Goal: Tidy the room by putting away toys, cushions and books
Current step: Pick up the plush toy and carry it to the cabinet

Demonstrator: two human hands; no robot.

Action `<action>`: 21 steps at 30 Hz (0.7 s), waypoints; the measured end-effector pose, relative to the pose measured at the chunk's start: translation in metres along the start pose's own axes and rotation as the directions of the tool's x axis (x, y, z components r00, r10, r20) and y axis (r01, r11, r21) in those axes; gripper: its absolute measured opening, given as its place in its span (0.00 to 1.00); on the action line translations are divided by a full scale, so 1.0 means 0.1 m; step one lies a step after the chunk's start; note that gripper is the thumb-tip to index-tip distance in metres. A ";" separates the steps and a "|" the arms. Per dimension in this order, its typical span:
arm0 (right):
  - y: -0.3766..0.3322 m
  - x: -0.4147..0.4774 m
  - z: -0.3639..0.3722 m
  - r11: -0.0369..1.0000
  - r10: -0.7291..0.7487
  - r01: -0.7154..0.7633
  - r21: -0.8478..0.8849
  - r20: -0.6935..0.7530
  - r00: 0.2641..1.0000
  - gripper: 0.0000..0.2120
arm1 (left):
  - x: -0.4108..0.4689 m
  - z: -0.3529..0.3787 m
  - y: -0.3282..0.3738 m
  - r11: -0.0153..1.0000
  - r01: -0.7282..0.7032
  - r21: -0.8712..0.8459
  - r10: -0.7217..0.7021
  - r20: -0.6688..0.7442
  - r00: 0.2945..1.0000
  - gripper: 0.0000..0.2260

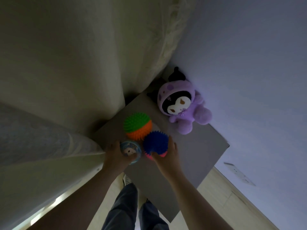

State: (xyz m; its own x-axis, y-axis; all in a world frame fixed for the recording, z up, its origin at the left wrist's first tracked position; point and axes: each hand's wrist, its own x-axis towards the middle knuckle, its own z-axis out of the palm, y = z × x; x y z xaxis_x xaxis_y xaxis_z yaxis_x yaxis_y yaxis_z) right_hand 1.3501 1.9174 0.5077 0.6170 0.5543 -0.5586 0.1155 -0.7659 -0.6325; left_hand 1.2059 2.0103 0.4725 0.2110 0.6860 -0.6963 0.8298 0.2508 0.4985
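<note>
left hand (116, 155) cupped the small printed ball (130, 151) and right hand (167, 156) gripped the blue-and-pink spiky ball (156, 144), both at the grey surface (191, 155) beside the green-and-orange spiky ball (137, 127), apparently grouping toys near the purple plush (181, 107).

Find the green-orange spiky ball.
The green-orange spiky ball sits mid-frame in head view on the grey table, beyond the blue spiky ball, left of the purple plush.

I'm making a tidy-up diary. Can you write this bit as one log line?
left hand: grips picture ball | right hand: grips blue spiky ball | on grey table: green-orange spiky ball, purple plush
</note>
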 end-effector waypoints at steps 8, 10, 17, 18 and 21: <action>-0.12 -0.24 -0.21 1.000 -0.023 0.023 -0.004 -0.013 1.000 0.26 | -0.16 -0.13 0.10 0.996 0.027 -0.084 -0.027 0.007 1.000 0.35; -0.13 -0.30 -0.29 1.000 -0.009 0.009 -0.026 -0.001 1.000 0.26 | -0.22 -0.17 0.12 0.996 0.020 -0.088 -0.021 -0.007 1.000 0.33; -0.32 -0.55 -0.55 0.996 -0.090 0.090 0.009 0.005 0.996 0.25 | -0.62 -0.32 0.26 0.973 -0.042 -0.227 0.021 -0.093 0.995 0.16; -0.33 -0.57 -0.58 0.995 -0.096 0.096 0.019 0.004 0.995 0.25 | -0.68 -0.33 0.27 0.964 -0.047 -0.261 0.020 -0.103 0.994 0.14; -0.39 -0.68 -0.69 0.984 -0.168 0.166 0.063 0.021 0.986 0.20 | -1.00 -0.40 0.34 0.943 -0.087 -0.322 0.028 -0.184 0.983 0.09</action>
State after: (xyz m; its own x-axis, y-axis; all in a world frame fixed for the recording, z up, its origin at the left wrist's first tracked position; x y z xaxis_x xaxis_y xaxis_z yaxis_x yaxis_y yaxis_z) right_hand 1.3570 1.8873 0.6076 0.5721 0.6820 -0.4557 0.1674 -0.6410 -0.7491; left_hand 1.1924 1.9781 0.5798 0.1353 0.8064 -0.5756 0.5978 0.3969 0.6965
